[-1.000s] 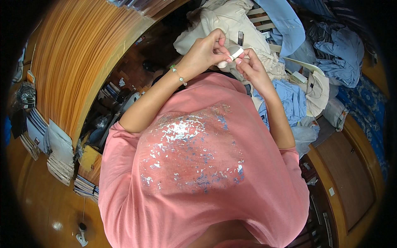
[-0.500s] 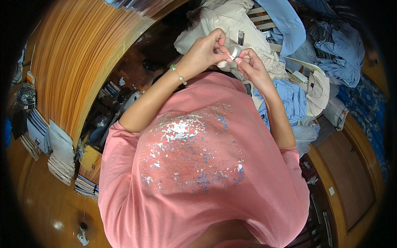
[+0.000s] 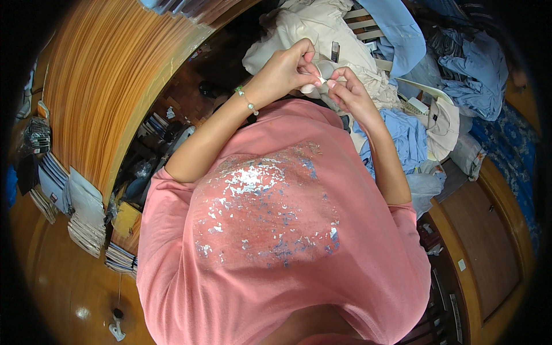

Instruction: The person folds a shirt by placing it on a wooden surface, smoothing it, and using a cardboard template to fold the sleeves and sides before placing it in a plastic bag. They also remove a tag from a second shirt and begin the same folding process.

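Note:
Both my hands meet at the top of the head view, over a cream cloth garment point(image 3: 299, 26) with a small dark label. My left hand point(image 3: 287, 72), a beaded bracelet on its wrist, pinches a curled, band-like edge point(image 3: 326, 70) of the cream cloth between thumb and fingers. Right beside it, my right hand point(image 3: 349, 92) is closed on the same edge, thumb against fingertip. The fingertips nearly touch. Whether a small thing such as a thread or button is also between them, I cannot tell.
A wood-grain tabletop point(image 3: 115, 75) curves along the left. Light blue garments point(image 3: 402, 138) and a folded cream piece point(image 3: 443, 129) lie beside my right forearm. More blue clothing point(image 3: 477, 75) is heaped at the far right. Stacked packets point(image 3: 86, 218) stand at the left.
The cream edge between my fingers has turned slightly and its loop shows wider. Both hands stay in nearly the same place.

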Available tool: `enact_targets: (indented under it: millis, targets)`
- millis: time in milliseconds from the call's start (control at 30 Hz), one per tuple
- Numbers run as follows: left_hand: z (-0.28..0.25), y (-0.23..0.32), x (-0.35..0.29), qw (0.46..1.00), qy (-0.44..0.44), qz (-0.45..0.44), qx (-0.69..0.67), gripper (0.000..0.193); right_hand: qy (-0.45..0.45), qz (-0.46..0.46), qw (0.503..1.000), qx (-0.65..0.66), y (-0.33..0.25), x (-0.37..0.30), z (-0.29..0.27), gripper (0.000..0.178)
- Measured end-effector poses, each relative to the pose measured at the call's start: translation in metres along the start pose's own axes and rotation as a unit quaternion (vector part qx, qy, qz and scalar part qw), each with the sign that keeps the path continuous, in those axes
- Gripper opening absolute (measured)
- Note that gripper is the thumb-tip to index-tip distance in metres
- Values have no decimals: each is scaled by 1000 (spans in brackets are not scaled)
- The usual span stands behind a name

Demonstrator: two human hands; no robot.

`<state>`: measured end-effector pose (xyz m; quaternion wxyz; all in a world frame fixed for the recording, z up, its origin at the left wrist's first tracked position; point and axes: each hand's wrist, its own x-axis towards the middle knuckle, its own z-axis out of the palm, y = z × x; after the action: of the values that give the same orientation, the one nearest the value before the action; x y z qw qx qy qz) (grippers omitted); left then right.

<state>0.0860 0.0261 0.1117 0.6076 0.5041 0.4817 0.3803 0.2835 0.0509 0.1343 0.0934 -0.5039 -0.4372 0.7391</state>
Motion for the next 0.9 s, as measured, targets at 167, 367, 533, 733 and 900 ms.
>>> enact_targets:
  millis: [167,367,533,733,900]
  targets:
    - [-2,2,1,1000,-18,-14,-1,31,-10,10,1000,-3,-2,0,0,13]
    - [-1,2,1,999,-27,-21,-9,29,-12,-1,1000,-10,3,2,-2,12]
    - [-1,2,1,1000,-18,-17,-13,31,-18,21,999,21,-2,1,-2,11]
    - [-3,-7,1,995,-9,-55,-85,34,38,-24,998,54,1,-2,0,15]
    - [-3,-15,-2,985,13,-65,-158,32,84,-135,987,-16,10,-1,7,15]
